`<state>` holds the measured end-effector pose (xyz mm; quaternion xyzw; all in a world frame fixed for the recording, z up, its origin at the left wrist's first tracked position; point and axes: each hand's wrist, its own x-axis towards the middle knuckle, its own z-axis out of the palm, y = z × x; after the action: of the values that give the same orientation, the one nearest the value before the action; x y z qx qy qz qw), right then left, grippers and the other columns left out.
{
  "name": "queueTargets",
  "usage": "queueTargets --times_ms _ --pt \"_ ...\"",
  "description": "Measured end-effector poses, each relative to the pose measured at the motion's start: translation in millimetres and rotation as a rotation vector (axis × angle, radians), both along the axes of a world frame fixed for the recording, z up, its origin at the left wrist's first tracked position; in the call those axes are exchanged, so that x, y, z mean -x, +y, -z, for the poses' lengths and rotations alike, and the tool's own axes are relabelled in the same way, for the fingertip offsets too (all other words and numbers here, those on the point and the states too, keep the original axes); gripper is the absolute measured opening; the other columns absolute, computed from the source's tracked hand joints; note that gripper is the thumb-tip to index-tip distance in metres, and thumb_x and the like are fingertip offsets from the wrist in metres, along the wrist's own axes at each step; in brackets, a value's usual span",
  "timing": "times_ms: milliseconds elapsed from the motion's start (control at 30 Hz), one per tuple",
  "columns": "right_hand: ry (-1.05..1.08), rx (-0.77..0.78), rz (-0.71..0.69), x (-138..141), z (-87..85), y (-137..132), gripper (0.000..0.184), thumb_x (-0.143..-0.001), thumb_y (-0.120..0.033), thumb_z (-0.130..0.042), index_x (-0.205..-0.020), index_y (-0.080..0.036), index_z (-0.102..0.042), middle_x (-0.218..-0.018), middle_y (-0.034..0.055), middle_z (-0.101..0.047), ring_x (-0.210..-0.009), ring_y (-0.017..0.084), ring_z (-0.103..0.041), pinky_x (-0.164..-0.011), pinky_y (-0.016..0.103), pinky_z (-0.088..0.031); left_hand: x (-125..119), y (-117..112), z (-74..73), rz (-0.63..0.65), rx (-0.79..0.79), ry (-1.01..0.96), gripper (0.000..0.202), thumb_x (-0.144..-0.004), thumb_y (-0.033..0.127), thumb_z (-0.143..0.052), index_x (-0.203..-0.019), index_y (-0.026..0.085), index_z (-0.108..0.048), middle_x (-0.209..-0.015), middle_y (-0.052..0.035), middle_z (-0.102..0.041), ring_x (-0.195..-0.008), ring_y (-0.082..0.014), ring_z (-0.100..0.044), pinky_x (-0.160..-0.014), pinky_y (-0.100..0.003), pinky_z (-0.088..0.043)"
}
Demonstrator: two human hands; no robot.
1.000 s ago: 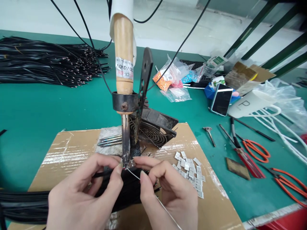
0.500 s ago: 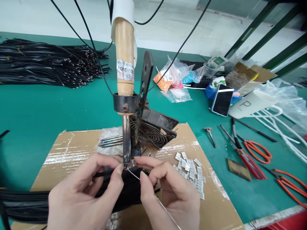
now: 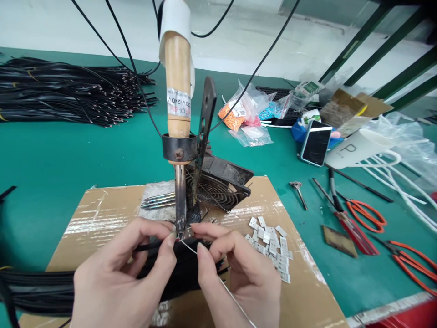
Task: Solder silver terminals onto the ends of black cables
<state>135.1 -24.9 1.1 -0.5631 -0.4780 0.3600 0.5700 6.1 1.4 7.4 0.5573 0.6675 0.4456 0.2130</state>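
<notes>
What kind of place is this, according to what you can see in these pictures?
Probably a small electronics assembly workshop: a wooden-handled soldering iron stands clamped in a holder, bundles of black wires lie on a green bench mat, and small metal tabs are piled on cardboard.

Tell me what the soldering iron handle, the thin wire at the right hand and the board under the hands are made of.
The handle looks like varnished wood: pale, smooth, faintly grained. The wire looks like bright metal, perhaps solder. The board looks like brown cardboard, glossy under strips of packing tape.
</notes>
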Motion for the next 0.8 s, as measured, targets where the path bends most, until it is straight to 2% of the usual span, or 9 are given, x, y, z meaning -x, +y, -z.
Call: queueTargets --times_ms 200,400,633,800 --pt "-0.003 -0.042 0.005 -0.4 -1.5 1.2 0.021 -0.084 -0.010 -0.072 -0.070 -0.023 -0.064 -0.102 0.0009 -0.086 -0.089 0.018 -0.084 -0.074 0.023 -0.063 7.6 -4.2 4.7 0.019 0.007 -0.010 0.019 -0.083 0.044 -0.077 -0.076 0.027 -0.072 -0.071 0.0003 -0.076 -0.062 -0.0184 -0.076 -0.043 -0.021 -0.059" --pt "-0.005 -0.083 0.014 0.5 -0.2 1.8 0.020 -0.087 -0.011 -0.072 -0.073 -0.023 -0.066 -0.101 0.0001 -0.086 -0.090 0.017 -0.084 -0.076 0.023 -0.063 18.3 -8.9 14.9 0.090 -0.001 -0.012 0.009 -0.089 0.035 -0.071 -0.081 0.031 -0.073 -0.082 0.0026 -0.079 -0.066 -0.0150 -0.078 -0.048 -0.015 -0.059" --pt "-0.013 -0.111 0.031 3.5 0.8 1.5 0.020 -0.088 -0.011 -0.072 -0.073 -0.023 -0.065 -0.100 -0.0018 -0.085 -0.089 0.014 -0.083 -0.078 0.020 -0.062 17.0 -11.4 8.5 0.111 -0.002 0.021 0.010 -0.088 0.033 -0.071 -0.078 0.031 -0.072 -0.076 0.0059 -0.078 -0.060 -0.0104 -0.074 -0.052 -0.010 -0.058" --pt "-0.044 -0.118 0.055 6.4 3.1 0.7 0.019 -0.090 -0.014 -0.070 -0.074 -0.024 -0.066 -0.099 0.0019 -0.085 -0.088 0.017 -0.083 -0.075 0.024 -0.063 17.6 -10.7 9.3 0.128 0.008 0.005 0.008 -0.087 0.032 -0.072 -0.080 0.031 -0.073 -0.077 0.0075 -0.078 -0.061 -0.0092 -0.074 -0.055 -0.008 -0.059"
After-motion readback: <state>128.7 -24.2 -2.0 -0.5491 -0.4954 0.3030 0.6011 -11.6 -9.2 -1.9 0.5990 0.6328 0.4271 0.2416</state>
